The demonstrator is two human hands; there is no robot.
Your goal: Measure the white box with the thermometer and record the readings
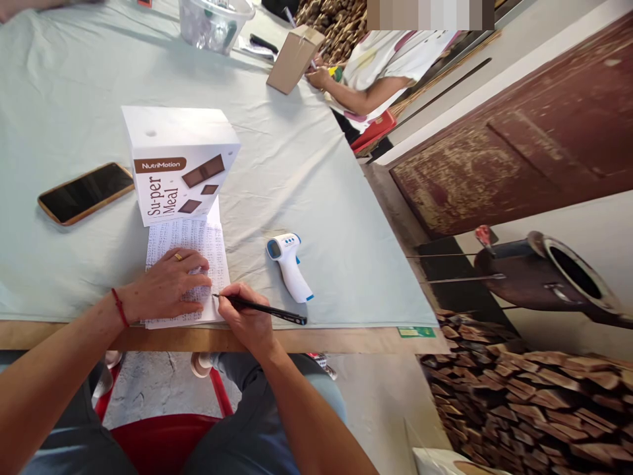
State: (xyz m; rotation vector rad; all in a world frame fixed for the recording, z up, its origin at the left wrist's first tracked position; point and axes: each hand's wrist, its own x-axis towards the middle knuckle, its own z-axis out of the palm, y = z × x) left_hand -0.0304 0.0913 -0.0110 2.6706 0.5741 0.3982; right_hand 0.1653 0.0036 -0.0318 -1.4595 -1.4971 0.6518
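Observation:
My right hand (247, 322) grips a black pen (267, 308), its tip at the right side of a sheet of paper (185, 241) covered in small dense writing. Flat on that sheet lies my left hand (171, 287), fingers stretched out, with a ring and a red wrist string. A white NutriMotion box (182, 165) stands upright at the far end of the paper and hides part of it. To the right of the paper rests a white and blue infrared thermometer (289, 267). A smartphone (86, 191) in a tan-edged case lies left of the box.
Across the pale-clothed table (316, 198), a person in a white top sits near a brown cardboard box (295, 59). A clear plastic tub (215, 23) stands at the far side. Stacked firewood (539, 402) lies beyond the table's right edge.

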